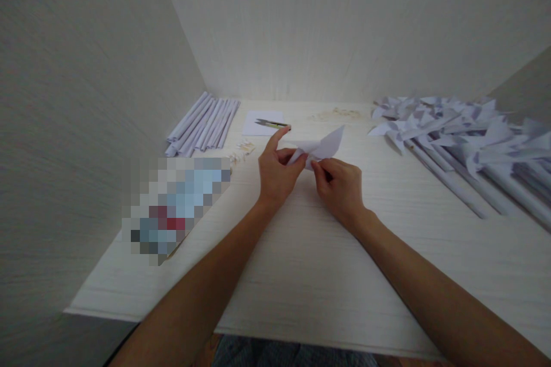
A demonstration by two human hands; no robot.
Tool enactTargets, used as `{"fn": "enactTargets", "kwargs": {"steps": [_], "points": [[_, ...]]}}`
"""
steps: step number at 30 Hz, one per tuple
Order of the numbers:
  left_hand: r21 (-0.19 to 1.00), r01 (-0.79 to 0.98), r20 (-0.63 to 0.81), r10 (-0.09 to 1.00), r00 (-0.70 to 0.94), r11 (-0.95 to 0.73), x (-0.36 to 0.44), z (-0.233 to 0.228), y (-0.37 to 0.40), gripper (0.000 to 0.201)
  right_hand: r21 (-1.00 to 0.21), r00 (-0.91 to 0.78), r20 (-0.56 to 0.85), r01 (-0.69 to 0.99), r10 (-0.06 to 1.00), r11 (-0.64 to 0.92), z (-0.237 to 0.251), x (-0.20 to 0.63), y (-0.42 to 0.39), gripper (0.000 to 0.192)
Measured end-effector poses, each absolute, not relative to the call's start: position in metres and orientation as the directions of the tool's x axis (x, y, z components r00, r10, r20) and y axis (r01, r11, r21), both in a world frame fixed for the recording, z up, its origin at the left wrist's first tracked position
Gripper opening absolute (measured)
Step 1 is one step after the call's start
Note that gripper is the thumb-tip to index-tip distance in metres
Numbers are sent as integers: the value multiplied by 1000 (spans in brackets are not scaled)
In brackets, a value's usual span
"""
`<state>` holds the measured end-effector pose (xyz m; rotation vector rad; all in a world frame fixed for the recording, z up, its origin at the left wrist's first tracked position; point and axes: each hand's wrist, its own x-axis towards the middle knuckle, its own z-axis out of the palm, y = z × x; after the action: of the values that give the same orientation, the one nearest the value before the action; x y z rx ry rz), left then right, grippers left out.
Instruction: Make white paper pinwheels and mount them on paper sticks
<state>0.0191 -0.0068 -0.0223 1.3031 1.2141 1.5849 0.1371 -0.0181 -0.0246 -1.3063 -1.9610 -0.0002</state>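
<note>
A white paper pinwheel (330, 144), partly folded, is held above the middle of the table between my two hands. My left hand (278, 175) pinches its left side between thumb and fingers, with the index finger raised off it. My right hand (340, 183) has its thumb and fingertips pressed together at the pinwheel's lower right edge. Whether something small sits in the right fingertips is hidden. Just beyond the left hand, small thread snips (272, 124) lie on a stack of white paper squares (249, 125).
Rolled paper sticks (202, 123) lie in a pile at the back left. Small pale bits (245, 147) are scattered near them. A blurred-out object (181, 206) lies at the left. Finished paper pinwheels on sticks (469, 143) are heaped at the right. Walls (301, 28) enclose the table (318, 275).
</note>
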Motion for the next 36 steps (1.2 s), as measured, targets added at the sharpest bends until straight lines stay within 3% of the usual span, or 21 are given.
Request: {"fn": "enactTargets", "kwargs": {"steps": [36], "points": [[961,-4,269,937,-222,-277,20,-22,-6,58,-406,-167,612,772,773,489,-25,138,-18,32]]}}
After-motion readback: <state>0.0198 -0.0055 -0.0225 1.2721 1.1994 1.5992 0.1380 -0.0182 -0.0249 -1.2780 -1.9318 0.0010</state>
